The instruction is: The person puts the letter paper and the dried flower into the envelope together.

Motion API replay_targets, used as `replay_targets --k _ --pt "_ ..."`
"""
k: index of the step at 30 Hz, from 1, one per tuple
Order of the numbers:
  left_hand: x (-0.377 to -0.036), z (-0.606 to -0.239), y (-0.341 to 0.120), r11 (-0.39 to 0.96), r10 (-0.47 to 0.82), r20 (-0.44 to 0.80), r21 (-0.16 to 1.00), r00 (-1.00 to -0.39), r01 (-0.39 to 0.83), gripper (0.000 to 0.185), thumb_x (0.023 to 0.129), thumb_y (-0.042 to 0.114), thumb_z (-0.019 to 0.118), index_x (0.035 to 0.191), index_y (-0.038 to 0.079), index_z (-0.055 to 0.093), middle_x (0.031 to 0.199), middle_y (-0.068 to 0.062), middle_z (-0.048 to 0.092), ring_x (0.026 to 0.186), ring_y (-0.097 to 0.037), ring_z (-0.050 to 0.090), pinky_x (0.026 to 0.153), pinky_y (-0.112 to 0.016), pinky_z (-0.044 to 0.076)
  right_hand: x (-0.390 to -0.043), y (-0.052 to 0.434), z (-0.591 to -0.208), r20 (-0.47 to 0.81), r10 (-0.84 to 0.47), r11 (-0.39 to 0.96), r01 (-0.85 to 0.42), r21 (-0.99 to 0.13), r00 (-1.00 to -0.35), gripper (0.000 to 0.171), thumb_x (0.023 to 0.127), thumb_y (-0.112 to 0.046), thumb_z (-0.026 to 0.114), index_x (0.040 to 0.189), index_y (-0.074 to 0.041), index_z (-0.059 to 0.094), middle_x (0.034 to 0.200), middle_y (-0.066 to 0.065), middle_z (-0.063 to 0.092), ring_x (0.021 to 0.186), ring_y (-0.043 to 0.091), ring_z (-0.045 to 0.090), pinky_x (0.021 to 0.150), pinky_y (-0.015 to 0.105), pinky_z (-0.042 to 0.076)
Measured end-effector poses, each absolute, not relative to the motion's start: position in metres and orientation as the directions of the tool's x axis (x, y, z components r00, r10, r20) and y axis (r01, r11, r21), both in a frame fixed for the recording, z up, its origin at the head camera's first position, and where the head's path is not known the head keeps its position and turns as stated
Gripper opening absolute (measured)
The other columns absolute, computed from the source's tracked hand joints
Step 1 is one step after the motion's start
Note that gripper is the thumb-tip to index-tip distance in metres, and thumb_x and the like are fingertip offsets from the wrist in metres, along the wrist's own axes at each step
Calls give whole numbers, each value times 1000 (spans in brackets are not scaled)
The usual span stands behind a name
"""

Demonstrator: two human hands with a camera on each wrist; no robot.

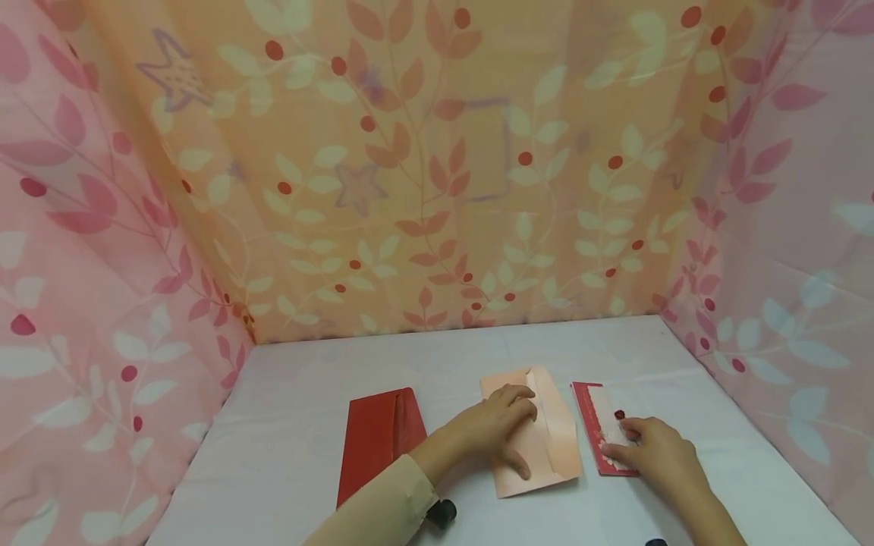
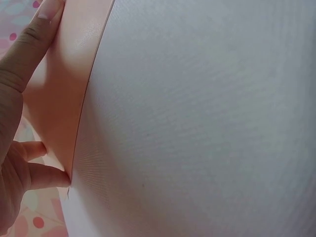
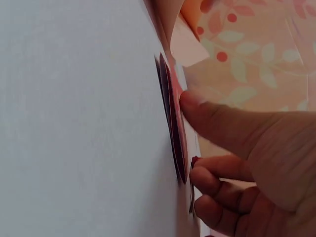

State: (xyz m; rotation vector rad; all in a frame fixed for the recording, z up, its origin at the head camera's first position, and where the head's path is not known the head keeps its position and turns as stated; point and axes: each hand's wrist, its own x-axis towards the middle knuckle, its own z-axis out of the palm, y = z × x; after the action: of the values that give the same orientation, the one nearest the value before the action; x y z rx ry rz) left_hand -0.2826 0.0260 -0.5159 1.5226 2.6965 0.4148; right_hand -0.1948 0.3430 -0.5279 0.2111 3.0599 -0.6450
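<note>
My left hand (image 1: pixel 488 428) rests spread over a peach envelope (image 1: pixel 561 436) lying on the table, its thumb toward the near side. In the left wrist view the fingertips (image 2: pixel 54 177) touch the envelope's edge. To the right lies a red-and-white greeting card (image 1: pixel 591 417) with a lacy pattern and a small dark red ornament (image 1: pixel 620 415) on its face. My right hand (image 1: pixel 665 455) grips the card at its near right part, thumb on the face and fingers curled at the right edge. Several thin layers of the card show edge-on in the right wrist view.
A red envelope (image 1: pixel 372 428) lies on the left, partly behind my left sleeve (image 1: pixel 389 500). Beside that sleeve is a black rounded object (image 1: pixel 442 513). Patterned curtains (image 1: pixel 423 189) stand around the back and sides of the white table (image 1: pixel 287 425).
</note>
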Motion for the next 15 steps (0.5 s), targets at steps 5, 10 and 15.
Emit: replay_targets --k 5,10,15 --pt "-283 -515 25 479 850 115 236 -514 845 86 63 71 85 128 28 47 157 5 32 146 -14 32 107 -30 46 -197 336 -527 -30 165 914 164 -370 -986 100 67 -72 81 126 7 65 122 31 67 117 55 59 79 69 47" --pt "-281 -515 25 498 839 103 248 -534 831 85 63 72 84 127 30 47 157 9 31 145 -11 31 102 -29 48 -196 329 -525 -67 219 880 227 -418 -973 96 69 -63 86 128 9 63 125 30 67 118 54 58 83 68 47" --pt "-280 -514 26 501 837 95 259 -538 826 85 63 72 84 128 32 46 158 9 30 146 -10 30 101 -28 48 -194 327 -526 -97 266 842 280 -461 -959 95 69 -60 87 129 8 61 122 27 68 113 50 61 79 62 48"
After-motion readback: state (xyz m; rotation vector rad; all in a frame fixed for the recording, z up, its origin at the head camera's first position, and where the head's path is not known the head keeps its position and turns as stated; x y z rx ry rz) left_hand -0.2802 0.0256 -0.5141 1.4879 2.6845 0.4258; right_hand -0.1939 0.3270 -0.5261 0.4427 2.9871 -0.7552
